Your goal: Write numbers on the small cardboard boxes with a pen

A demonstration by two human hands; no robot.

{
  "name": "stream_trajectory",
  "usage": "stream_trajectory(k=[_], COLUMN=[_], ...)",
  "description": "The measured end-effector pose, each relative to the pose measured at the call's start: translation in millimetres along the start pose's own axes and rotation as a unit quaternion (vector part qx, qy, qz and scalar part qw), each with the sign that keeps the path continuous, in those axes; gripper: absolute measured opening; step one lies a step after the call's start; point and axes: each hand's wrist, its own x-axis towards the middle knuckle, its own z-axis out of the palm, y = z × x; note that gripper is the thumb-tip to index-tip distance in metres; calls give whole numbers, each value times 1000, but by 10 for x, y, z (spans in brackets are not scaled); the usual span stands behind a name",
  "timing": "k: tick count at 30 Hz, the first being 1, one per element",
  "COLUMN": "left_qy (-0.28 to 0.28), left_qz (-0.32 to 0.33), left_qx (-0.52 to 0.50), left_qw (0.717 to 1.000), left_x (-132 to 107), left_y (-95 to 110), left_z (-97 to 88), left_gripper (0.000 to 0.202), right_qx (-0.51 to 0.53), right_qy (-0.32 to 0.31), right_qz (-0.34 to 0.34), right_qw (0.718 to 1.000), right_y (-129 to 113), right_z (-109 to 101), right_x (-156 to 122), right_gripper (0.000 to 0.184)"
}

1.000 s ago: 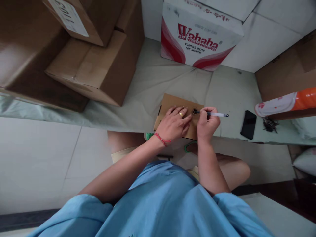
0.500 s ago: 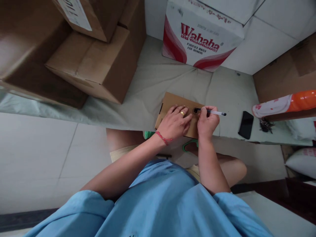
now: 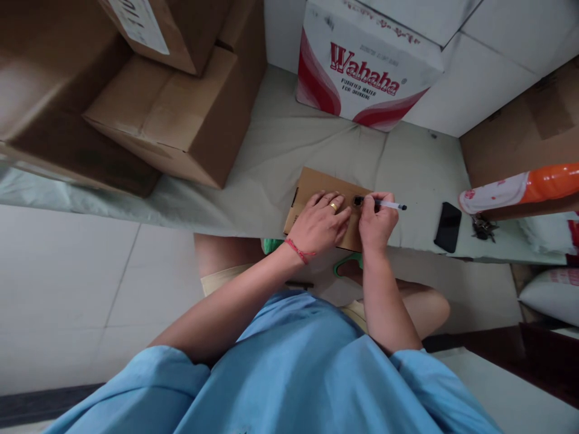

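A small flat brown cardboard box (image 3: 328,181) lies at the front edge of the cloth-covered surface. My left hand (image 3: 319,222), with a gold ring and a red string bracelet, rests on it with the fingers stretched out. My right hand (image 3: 378,224) is closed round a pen (image 3: 389,205) with a white barrel and a dark end. The pen's tip meets a dark patch (image 3: 357,201) on the box, just right of my left fingers. I cannot make out whether the patch is ink or a hole.
Large cardboard boxes (image 3: 158,114) are stacked at the left. A white and red water carton (image 3: 362,72) stands at the back. To the right lie a black phone (image 3: 447,227), a bunch of keys (image 3: 484,228) and an orange and white tube-shaped thing (image 3: 520,188).
The pen and my right hand have shifted slightly left, the pen's dark end dipping closer to my hand. My left hand stays flat on the box.
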Motion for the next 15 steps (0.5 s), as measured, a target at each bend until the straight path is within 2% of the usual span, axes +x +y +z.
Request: stream_trajectory(k=[7, 15], left_qy=[1, -6], left_qz=[1, 2], left_qx=[-2, -1], left_qw=[1000, 1000], left_x=[-3, -2], left_y=[2, -6], left_z=[-9, -14], left_gripper=[31, 32], right_qx=[26, 7], right_qy=[23, 1], right_qz=[14, 10], right_qw=[999, 1000], right_y=[-21, -22], right_z=[-12, -8], right_x=[-19, -3], right_gripper=[14, 12])
